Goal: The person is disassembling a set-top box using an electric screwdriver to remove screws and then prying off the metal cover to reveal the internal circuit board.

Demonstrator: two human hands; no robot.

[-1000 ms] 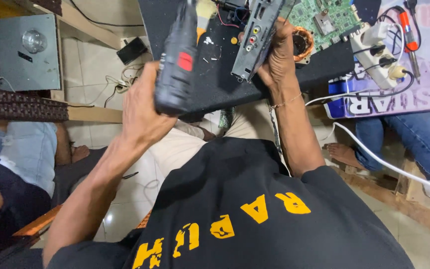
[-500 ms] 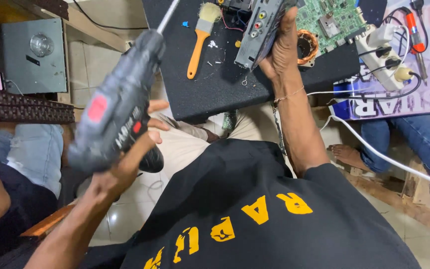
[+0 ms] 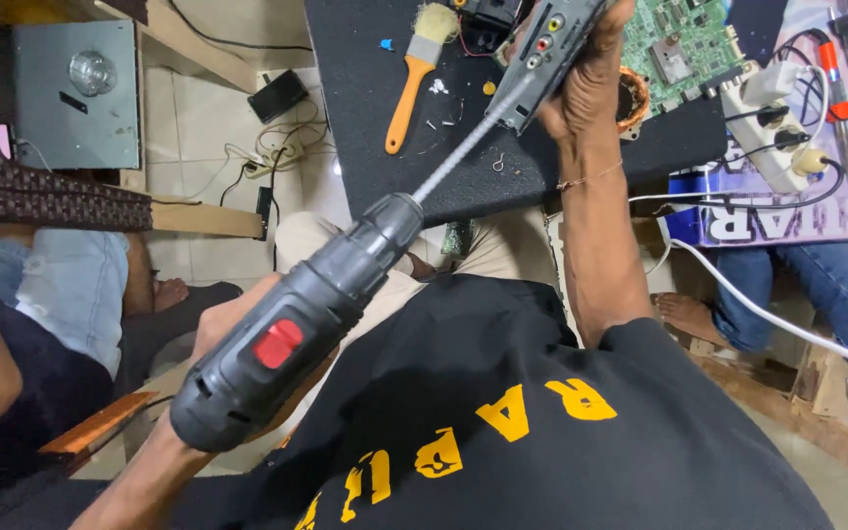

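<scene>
— Drill (image 3: pixel 287 339) first: where does it sit against the hands?

— Left hand (image 3: pixel 223 329) is mostly hidden behind the grey body of the drill, with its fingers closed round the grip below the red switch. The tool slants up to the right, and its long bit (image 3: pixel 468 142) reaches to the lower end of the grey metal panel (image 3: pixel 542 54).

— And the other hand?

— Right hand (image 3: pixel 591 83) is up at the top, its fingers wrapped round that panel, holding it tilted over the black counter (image 3: pixel 375 128). The panel's face shows a row of small round sockets, yellow, red and white. The bit's tip touches the panel just beside the thumb side of the hand; I cannot tell exactly which spot it meets.

— What lies around them?

— An orange-handled brush (image 3: pixel 412 83) lies on the counter left of the panel, with small screws scattered near it. A green circuit board (image 3: pixel 684 44) lies right of the hand. Further right a white power strip (image 3: pixel 772 128) with plugs rests on a purple sheet with large pale lettering (image 3: pixel 787 211), beside a tool with an orange grip (image 3: pixel 834 64).

— Any packages or labels?

— A grey square metal box (image 3: pixel 76 93) with a round clear knob sits top left, bearing a small dark oblong label. The person's black shirt (image 3: pixel 503 422) carries yellow letters.
</scene>
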